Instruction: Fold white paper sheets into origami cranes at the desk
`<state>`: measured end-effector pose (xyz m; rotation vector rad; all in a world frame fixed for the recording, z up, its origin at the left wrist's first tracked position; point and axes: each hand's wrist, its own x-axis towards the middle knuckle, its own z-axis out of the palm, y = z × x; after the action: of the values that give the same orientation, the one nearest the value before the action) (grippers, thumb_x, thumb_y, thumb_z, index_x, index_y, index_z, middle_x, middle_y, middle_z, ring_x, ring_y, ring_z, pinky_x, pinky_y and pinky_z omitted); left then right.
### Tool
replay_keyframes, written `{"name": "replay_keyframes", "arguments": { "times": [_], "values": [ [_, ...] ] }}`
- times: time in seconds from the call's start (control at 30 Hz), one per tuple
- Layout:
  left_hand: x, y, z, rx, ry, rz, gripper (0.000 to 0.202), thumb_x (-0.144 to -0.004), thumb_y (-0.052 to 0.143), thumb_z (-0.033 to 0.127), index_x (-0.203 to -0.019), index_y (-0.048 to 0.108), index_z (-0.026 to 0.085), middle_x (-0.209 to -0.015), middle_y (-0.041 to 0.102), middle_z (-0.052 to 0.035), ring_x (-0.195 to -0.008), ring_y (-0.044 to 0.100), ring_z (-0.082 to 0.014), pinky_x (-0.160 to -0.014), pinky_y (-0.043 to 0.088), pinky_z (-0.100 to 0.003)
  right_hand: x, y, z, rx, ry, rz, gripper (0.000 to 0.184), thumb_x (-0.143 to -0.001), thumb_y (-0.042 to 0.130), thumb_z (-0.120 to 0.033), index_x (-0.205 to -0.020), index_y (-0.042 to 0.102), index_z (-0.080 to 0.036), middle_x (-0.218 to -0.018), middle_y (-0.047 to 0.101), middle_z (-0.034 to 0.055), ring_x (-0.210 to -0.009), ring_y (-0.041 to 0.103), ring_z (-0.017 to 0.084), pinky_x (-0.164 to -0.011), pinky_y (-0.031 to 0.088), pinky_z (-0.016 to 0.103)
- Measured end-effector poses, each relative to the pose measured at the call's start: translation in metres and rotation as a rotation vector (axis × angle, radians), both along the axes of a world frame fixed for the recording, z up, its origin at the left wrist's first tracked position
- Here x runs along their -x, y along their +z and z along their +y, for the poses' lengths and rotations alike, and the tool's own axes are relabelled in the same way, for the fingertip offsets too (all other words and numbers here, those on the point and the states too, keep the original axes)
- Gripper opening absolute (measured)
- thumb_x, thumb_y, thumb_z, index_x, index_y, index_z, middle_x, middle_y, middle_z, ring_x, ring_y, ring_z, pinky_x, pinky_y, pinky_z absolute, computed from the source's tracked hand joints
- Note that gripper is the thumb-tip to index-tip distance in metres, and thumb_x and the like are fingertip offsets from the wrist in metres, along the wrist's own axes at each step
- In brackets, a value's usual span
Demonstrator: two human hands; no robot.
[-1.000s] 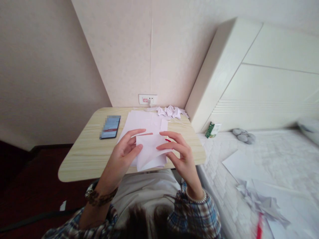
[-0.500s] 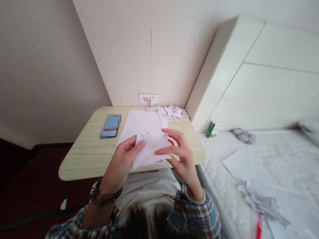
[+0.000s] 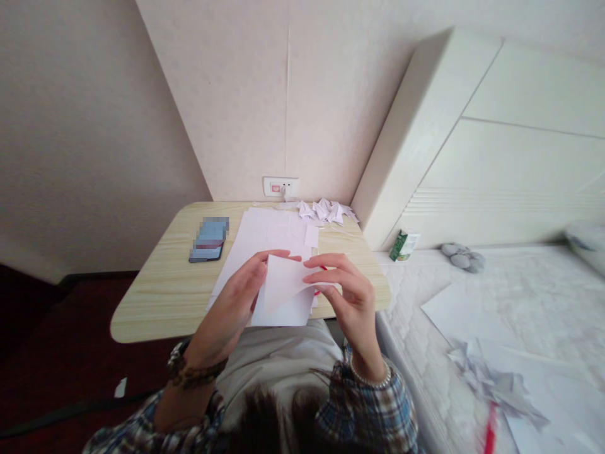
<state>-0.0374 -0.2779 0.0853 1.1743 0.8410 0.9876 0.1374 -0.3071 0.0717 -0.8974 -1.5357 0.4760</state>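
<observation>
Between my hands, above the table's near edge, is a small piece of white paper (image 3: 286,299). My left hand (image 3: 243,287) grips its left side, thumb along the edge and fingers behind. On the right side, my right hand (image 3: 347,287) pinches the paper between thumb and fingers, and that corner curves up. Beneath lie larger white sheets (image 3: 255,233) on the wooden table. A red object (image 3: 317,292) shows only in part behind my right fingers; its kind is hidden.
Folded paper pieces (image 3: 326,211) are heaped at the table's back right. A phone (image 3: 208,241) lies left on the table (image 3: 155,290). To the right, the bed (image 3: 411,302) bears a green-and-white carton (image 3: 404,246), a grey plush item (image 3: 463,257), paper sheets and crumpled paper (image 3: 501,384).
The paper has been turned and now shows a flatter, squarer face with its right corner lifted. My left thumb has moved to its edge, and my right fingers have closed on its right side.
</observation>
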Motion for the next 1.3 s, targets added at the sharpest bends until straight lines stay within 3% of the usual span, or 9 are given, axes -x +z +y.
{"name": "replay_keyframes", "arguments": {
  "times": [0.13, 0.27, 0.43, 0.53, 0.63, 0.77, 0.93, 1.07, 1.3],
  "values": [
    [0.003, -0.002, -0.001, -0.032, -0.028, -0.033, 0.043, -0.093, 0.045, 0.050, -0.120, 0.057, 0.020, -0.131, 0.062, -0.0097, -0.116, 0.058, -0.0245, -0.091, 0.050, -0.031, -0.001, -0.001, 0.000, 0.002, -0.012, 0.000, 0.016, -0.089, 0.060, -0.022, -0.088, 0.075, -0.027, -0.100, 0.072, 0.0032, -0.096, 0.064, 0.020, -0.086, 0.049, 0.037],
    [0.005, 0.000, -0.001, -0.012, -0.030, 0.017, 0.038, -0.092, 0.049, 0.047, -0.120, 0.057, 0.022, -0.132, 0.061, -0.0075, -0.115, 0.059, -0.0238, -0.088, 0.050, -0.030, 0.000, 0.000, 0.000, 0.016, -0.015, 0.010, 0.016, -0.089, 0.060, -0.024, -0.087, 0.075, -0.027, -0.098, 0.073, 0.0035, -0.094, 0.065, 0.020, -0.085, 0.050, 0.037],
    [0.006, -0.001, 0.001, -0.102, -0.024, 0.055, 0.035, -0.093, 0.046, 0.044, -0.117, 0.061, 0.023, -0.131, 0.062, -0.0067, -0.119, 0.057, -0.0233, -0.096, 0.045, -0.029, 0.002, 0.000, 0.000, 0.029, -0.010, 0.076, 0.016, -0.089, 0.060, -0.021, -0.087, 0.075, -0.027, -0.094, 0.075, 0.0027, -0.091, 0.067, 0.020, -0.081, 0.051, 0.036],
    [0.007, 0.000, 0.002, -0.049, -0.034, 0.110, 0.040, -0.091, 0.047, 0.048, -0.120, 0.060, 0.023, -0.122, 0.067, -0.0071, -0.106, 0.064, -0.0241, -0.081, 0.051, -0.028, 0.002, -0.004, 0.000, 0.058, -0.086, 0.170, 0.016, -0.089, 0.059, -0.022, -0.087, 0.074, -0.026, -0.088, 0.076, 0.0015, -0.085, 0.068, 0.019, -0.077, 0.052, 0.033],
    [0.008, 0.001, 0.003, 0.053, -0.017, 0.150, 0.043, -0.083, 0.059, 0.046, -0.119, 0.060, 0.022, -0.113, 0.071, -0.0082, -0.086, 0.068, -0.0230, -0.063, 0.052, -0.026, 0.002, -0.008, 0.000, 0.107, -0.265, 0.231, 0.012, -0.086, 0.062, -0.027, -0.080, 0.073, -0.024, -0.075, 0.073, 0.0001, -0.070, 0.065, 0.017, -0.063, 0.050, 0.029],
    [0.006, 0.002, 0.003, 0.121, -0.056, 0.102, 0.042, -0.074, 0.072, 0.035, -0.113, 0.064, 0.023, -0.109, 0.073, -0.0076, -0.078, 0.068, -0.0198, -0.063, 0.051, -0.025, 0.003, -0.008, 0.002, 0.177, -0.362, 0.284, 0.015, -0.083, 0.064, -0.031, -0.072, 0.070, -0.021, -0.058, 0.063, -0.0024, -0.054, 0.054, 0.013, -0.048, 0.042, 0.024],
    [0.005, 0.002, 0.004, 0.120, -0.082, 0.113, 0.029, -0.073, 0.073, 0.029, -0.100, 0.069, 0.021, -0.097, 0.075, -0.0046, -0.078, 0.067, -0.0188, -0.063, 0.049, -0.023, 0.003, -0.005, 0.005, 0.255, -0.338, 0.326, 0.021, -0.081, 0.065, -0.032, -0.065, 0.065, -0.019, -0.053, 0.054, -0.0040, -0.050, 0.046, 0.010, -0.044, 0.036, 0.021],
    [0.007, 0.000, 0.008, 0.042, -0.022, 0.205, 0.020, -0.073, 0.071, 0.032, -0.090, 0.070, 0.021, -0.084, 0.074, -0.0040, -0.070, 0.065, -0.0188, -0.058, 0.046, -0.024, 0.000, -0.007, 0.007, 0.350, -0.218, 0.361, 0.012, -0.080, 0.065, -0.031, -0.085, 0.068, -0.020, -0.064, 0.064, -0.0028, -0.056, 0.055, 0.011, -0.048, 0.044, 0.021],
    [0.006, -0.002, 0.009, 0.033, 0.062, 0.254, 0.023, -0.069, 0.075, 0.042, -0.076, 0.068, 0.021, -0.072, 0.072, -0.0016, -0.062, 0.062, -0.0173, -0.052, 0.043, -0.024, 0.000, -0.004, 0.008, 0.481, -0.001, 0.423, 0.042, -0.073, 0.073, -0.032, -0.112, 0.057, -0.026, -0.070, 0.071, -0.0037, -0.059, 0.062, 0.014, -0.051, 0.049, 0.024]
  ]
}}
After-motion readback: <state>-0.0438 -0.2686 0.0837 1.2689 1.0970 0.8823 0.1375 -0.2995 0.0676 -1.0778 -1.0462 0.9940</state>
